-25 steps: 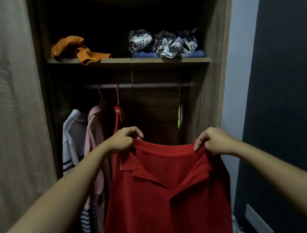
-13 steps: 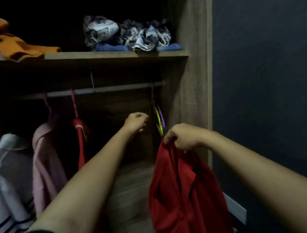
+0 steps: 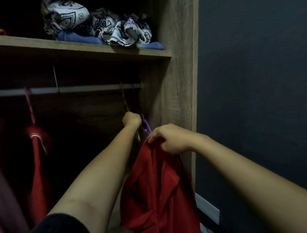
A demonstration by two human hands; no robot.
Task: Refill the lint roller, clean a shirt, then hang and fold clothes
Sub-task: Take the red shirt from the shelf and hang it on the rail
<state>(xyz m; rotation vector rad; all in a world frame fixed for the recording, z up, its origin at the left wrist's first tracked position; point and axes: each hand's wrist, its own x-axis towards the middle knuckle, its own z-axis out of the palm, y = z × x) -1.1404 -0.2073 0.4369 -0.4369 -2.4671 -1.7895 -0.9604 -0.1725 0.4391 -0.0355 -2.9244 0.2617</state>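
Dim overall; wardrobe interior (image 3: 92, 112) near black, left edge motion-blurred, wide-angle bending at frame edges.

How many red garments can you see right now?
2. One red garment hangs from the rail on the left; the other, a red shirt, hangs bunched from the right hand by the wardrobe's right side. The dark left edge may hide more.

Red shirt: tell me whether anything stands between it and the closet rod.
Nothing visible blocks it. The right hand holds the red shirt below the right end of the closet rod, where the left hand grips a yellow-green hanger beside a purple hanger. The shirt is not yet on a hanger.
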